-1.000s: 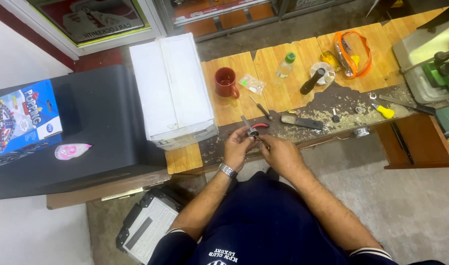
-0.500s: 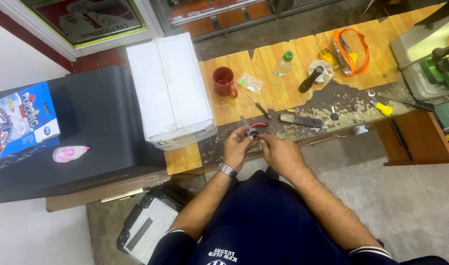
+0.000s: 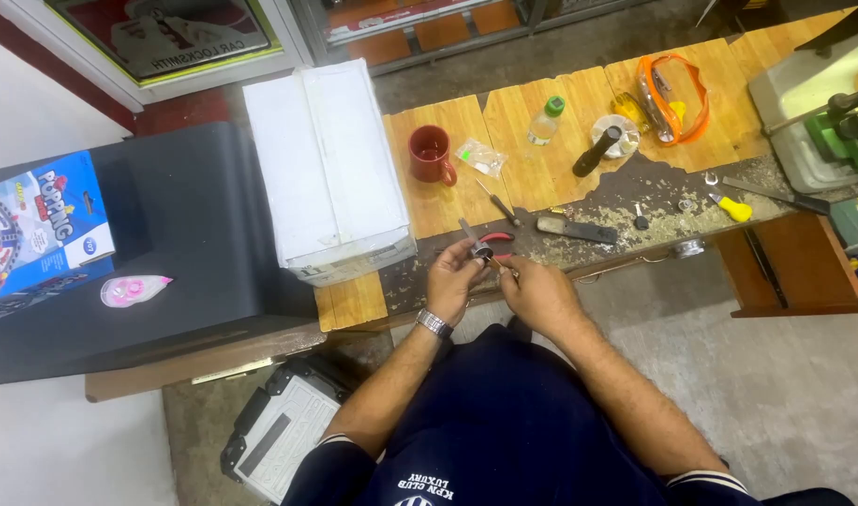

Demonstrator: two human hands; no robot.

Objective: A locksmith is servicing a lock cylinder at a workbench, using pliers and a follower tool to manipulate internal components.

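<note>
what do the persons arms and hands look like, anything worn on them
Both forearms are bare. The left hand has a silver metal wristwatch at the wrist; the right hand wears nothing visible. Short dark navy sleeves with a thin white stripe end near the elbows.

A person seated at a wooden desk is holding a small metal cylinder in the left hand, while the right hand is pressing a thin tool against it. Red-handled pliers are lying just behind the hands. A red mug, a white box, a small clear bottle and orange safety glasses are sitting farther back.
</note>
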